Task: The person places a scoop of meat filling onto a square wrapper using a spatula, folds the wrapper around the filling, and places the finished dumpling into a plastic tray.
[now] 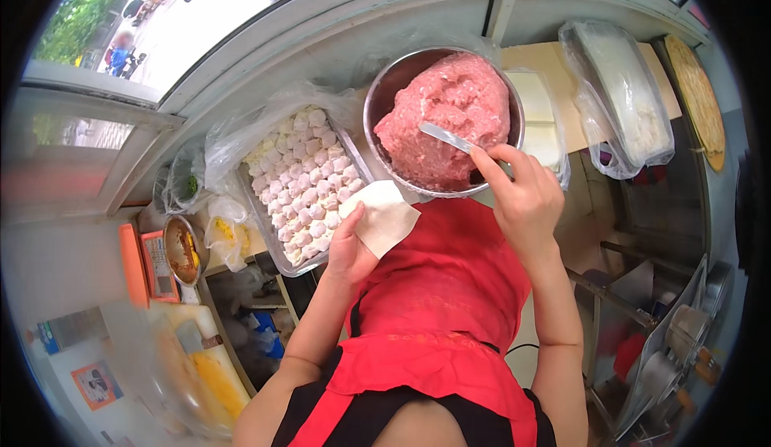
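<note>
My left hand [352,245] holds a stack of square dough wrappers [388,215], its thumb lying on top of them. Between the fingers and thumb of my right hand [527,200] is a flat metal spatula [449,137]. Its blade reaches over the pink minced meat [446,103]; whether the tip touches the meat I cannot tell. A round steel bowl [368,123] holds this large mound of mince. Left of the bowl, rows of small filled wontons [307,176] cover a metal tray [355,152], whose near right corner lies beside my left hand.
Stacked wrappers [533,109] lie right of the bowl, beside a plastic-wrapped long container [620,91]. A round wooden board [696,100] leans at the far right. To the left stand a bowl with reddish-brown residue [182,248] and an orange-framed scale [158,266]. A cleaver [191,335] rests on a cutting board [208,320].
</note>
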Demonstrator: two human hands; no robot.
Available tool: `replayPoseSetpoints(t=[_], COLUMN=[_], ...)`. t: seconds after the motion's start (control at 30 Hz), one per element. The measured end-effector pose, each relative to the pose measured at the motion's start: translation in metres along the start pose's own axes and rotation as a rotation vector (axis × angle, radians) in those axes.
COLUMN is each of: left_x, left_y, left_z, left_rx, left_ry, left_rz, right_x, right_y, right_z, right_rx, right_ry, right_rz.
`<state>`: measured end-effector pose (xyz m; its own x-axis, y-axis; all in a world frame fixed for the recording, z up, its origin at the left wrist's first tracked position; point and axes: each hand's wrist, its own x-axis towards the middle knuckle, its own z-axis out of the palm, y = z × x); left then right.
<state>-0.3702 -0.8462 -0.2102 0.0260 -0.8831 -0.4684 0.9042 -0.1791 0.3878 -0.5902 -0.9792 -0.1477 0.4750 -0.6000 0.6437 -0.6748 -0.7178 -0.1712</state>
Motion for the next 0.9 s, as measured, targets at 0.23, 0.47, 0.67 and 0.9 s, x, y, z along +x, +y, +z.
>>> replayPoseSetpoints(t=[0.23, 0.47, 0.67, 0.9], left_x=[-0.001, -0.001, 0.003, 0.001], left_y=[0.004, 0.003, 0.002, 0.002], left_z=[0.001, -0.002, 0.005, 0.002], left_rx=[-0.014, -0.022, -0.031, -0.046], left_ry=[-0.031, -0.019, -0.026, -0.029], left_rz=[0.004, 0.014, 0.002, -0.015], right_x=[-0.020, -0.025, -0.042, -0.044], right_y=[-0.005, 0.004, -0.009, 0.002], right_z=[0.004, -0.013, -0.009, -0.010], right_rx=[0.003, -0.096, -0.015, -0.059], right_ry=[-0.143, -0.055, -0.159, -0.052], right_rz=[-0.062, 0.054, 0.039, 0.182])
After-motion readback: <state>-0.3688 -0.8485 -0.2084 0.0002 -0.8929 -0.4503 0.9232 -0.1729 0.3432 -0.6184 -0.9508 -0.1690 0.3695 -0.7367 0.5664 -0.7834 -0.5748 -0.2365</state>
